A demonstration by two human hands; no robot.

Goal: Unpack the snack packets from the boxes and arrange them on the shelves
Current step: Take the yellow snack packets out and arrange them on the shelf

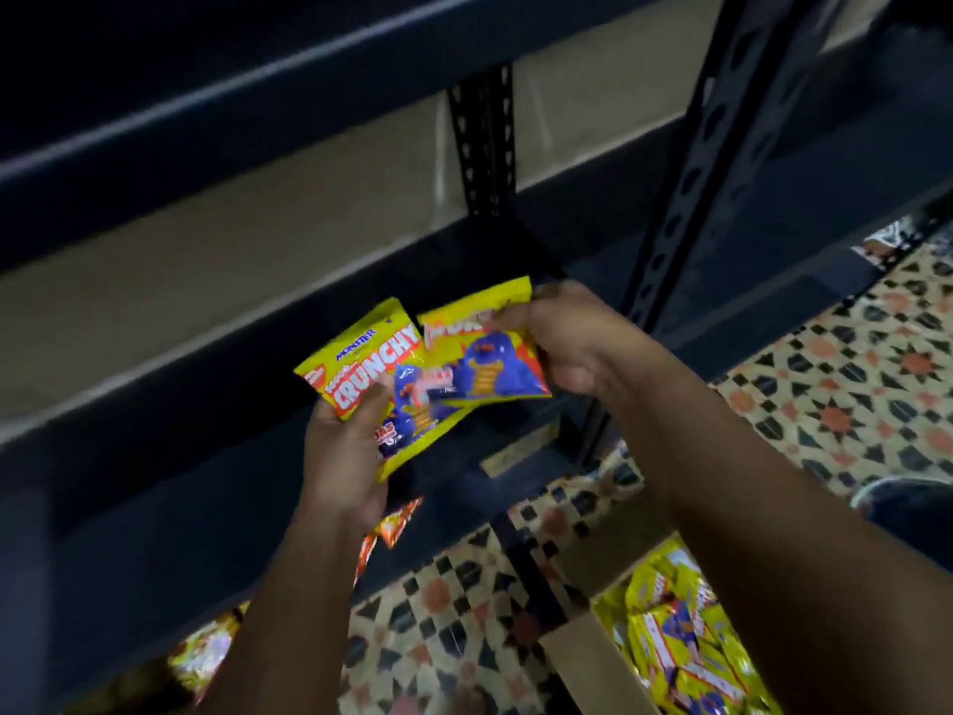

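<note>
Over dark shelf, left hand held yellow snack packets tight; right hand pinched another packet. Box on floor, well below. Best: lay flat, labels front, neat row.

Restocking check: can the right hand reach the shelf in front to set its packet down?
Probably yes. The right hand holds its yellow packet just before the dark shelf, whose bare surface shows nothing in the way. The left hand holds another packet beside it.
</note>
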